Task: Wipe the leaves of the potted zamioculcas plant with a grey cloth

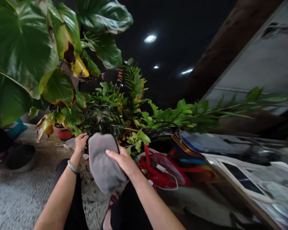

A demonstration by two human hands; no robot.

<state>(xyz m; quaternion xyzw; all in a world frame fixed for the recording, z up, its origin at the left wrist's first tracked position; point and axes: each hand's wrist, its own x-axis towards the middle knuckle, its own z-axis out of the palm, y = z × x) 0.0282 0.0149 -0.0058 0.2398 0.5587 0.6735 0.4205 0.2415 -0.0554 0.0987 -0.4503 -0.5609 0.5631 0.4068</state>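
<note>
A grey cloth hangs folded from my right hand, the thumb lying over its front and the other fingers behind it. To the left, my left hand is closed with its fingertips pinched together at the edge of the dark-leaved plant. What those fingertips hold, if anything, is too small to make out. A grey-green bangle circles my left wrist. Just behind that hand lies a printed paper, partly hidden. The cloth covers part of the low foliage.
Large leaves, some browned, overhang the upper left. A red pot and a dark basin stand on the floor at left, near another person's foot. At right are a red bag with a white cable and a cluttered table holding a tablet.
</note>
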